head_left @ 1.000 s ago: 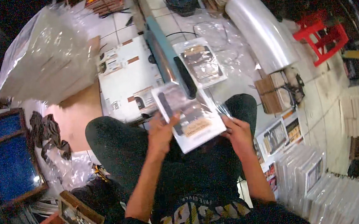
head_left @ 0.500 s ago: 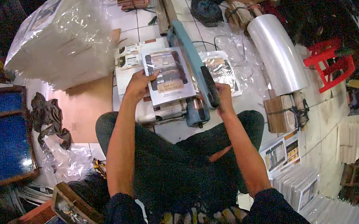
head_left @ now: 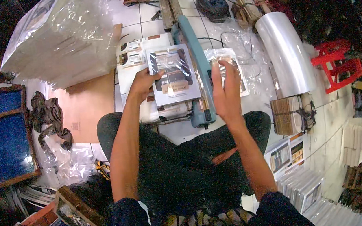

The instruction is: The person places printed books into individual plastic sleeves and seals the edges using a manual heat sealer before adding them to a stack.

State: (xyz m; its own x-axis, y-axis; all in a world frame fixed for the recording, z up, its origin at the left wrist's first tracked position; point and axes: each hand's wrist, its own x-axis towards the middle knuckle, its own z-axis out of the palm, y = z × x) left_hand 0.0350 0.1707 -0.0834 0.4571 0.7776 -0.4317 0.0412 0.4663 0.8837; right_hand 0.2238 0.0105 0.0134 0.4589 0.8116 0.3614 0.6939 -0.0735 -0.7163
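Note:
My left hand (head_left: pixel 145 85) grips the left edge of a book (head_left: pixel 175 75) in clear glossy plastic, its thumb over the cover. This book lies along the left side of a long blue-grey bar sealer (head_left: pixel 194 41), on top of other printed covers (head_left: pixel 132 51). My right hand (head_left: pixel 226 87) is open beside the sealer's arm, fingers stretched forward and slightly bent. It partly hides the arm's dark handle. Just beyond its fingers, another plastic-wrapped book (head_left: pixel 240 72) lies on the right; whether they touch it I cannot tell.
A large plastic-covered stack (head_left: pixel 63 59) stands at the far left. A clear film roll (head_left: pixel 285 52) and tied bundle (head_left: pixel 287 115) lie to the right, near a red plastic stool (head_left: pixel 337 66). Wrapped books (head_left: pixel 301 188) stand at lower right. Blue framed panels (head_left: pixel 5 134) are on the left.
My right hand has let go of the sealer's handle and moved forward, its fingers opening out. My left hand still holds the wrapped book in nearly the same place.

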